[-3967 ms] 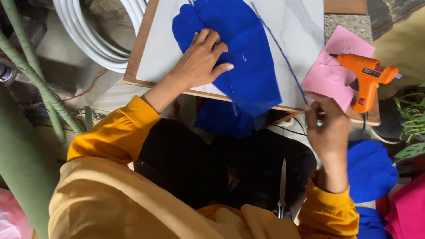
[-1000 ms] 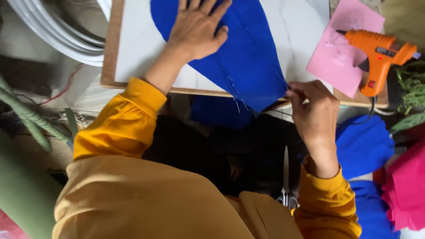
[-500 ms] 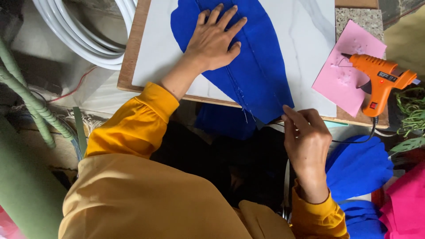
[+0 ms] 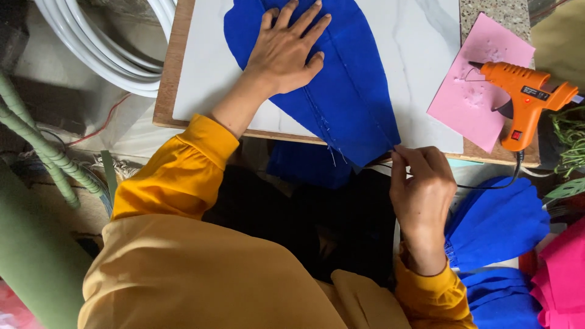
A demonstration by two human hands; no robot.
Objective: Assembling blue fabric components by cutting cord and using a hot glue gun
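Now: 2 hands | L hand (image 4: 285, 52) flat on blue felt (image 4: 347, 91) | R hand (image 4: 420, 195) pinches edge | 1 glue gun (image 4: 524, 97)

One blue felt piece (image 4: 341, 79) lies under the left fingers (image 4: 292, 24). One orange glue gun (image 4: 524, 97) and one pink sheet (image 4: 469, 91) sit beyond the right fingers (image 4: 405, 161). Two hands show.

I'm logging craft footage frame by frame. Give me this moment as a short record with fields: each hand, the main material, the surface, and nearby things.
Left hand: left hand lies flat, fingers spread, pressing on the blue felt piece
Right hand: right hand pinches at the felt's lower edge, by the board's near edge; what it pinches is too small to tell
Surface: white marbled board
Right of felt: orange glue gun resting on a pink sheet
Lower right: more blue felt pieces, pink fabric
Upper left: white tubing coils
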